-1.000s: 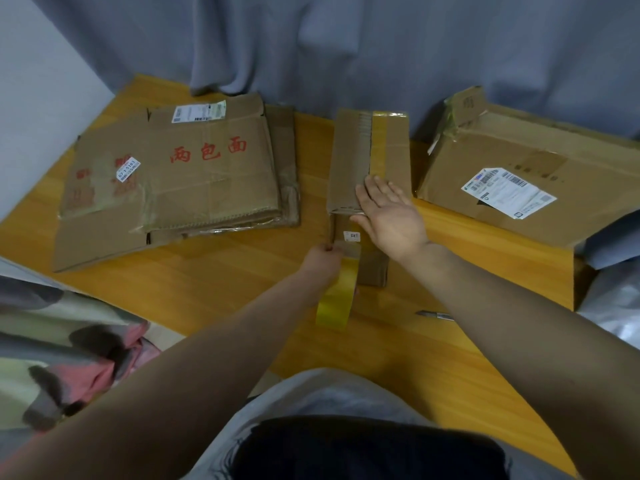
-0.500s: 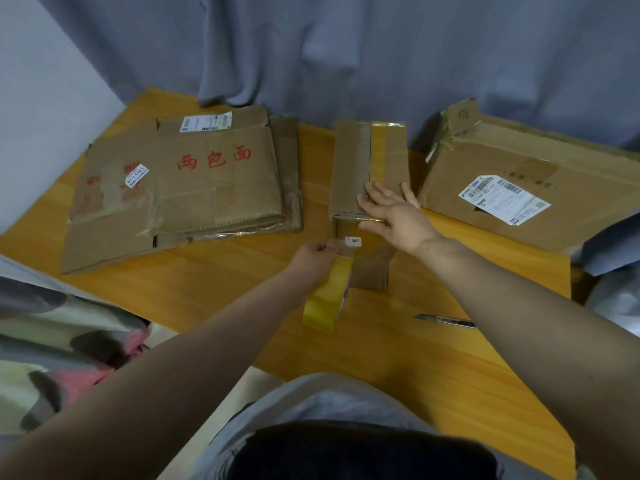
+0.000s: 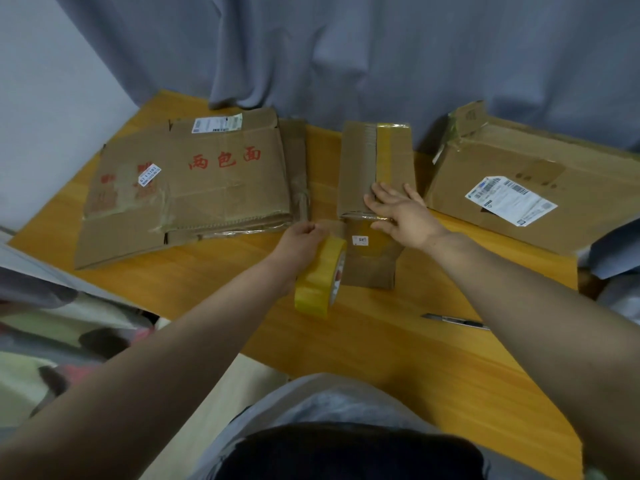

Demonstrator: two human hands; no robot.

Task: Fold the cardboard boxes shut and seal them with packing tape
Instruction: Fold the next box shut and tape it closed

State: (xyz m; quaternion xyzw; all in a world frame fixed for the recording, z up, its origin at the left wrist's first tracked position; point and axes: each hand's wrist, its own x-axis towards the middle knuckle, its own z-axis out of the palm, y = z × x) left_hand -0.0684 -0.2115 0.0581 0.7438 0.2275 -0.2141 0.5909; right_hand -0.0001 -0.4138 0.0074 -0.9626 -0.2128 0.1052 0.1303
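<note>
At left, the pile of flattened cartons with red lettering lies on the wooden table where it lay half a second before. Just to its right, the left hand has drawn away leftward from the small white label it was touching. It now sits clear of the label, its fingers curled over the top of the roll of yellow packing tape. The roll stands on edge, tilted, and shows more of its open core, which faces right toward the small cardboard box. That box sits at the table's centre with its long axis running straight away from the person toward the grey curtain. A strip of yellow tape runs lengthwise along its top, and the labelled end faces the camera. The right hand remains flat on the near end of the box top, fingers straight and spread, thumb over the front edge, gripping nothing. Nearer the person, a utility knife lies on the table, partly behind the right forearm. At far right, well apart from the hands, rests a large cardboard box bearing a shipping label.
</note>
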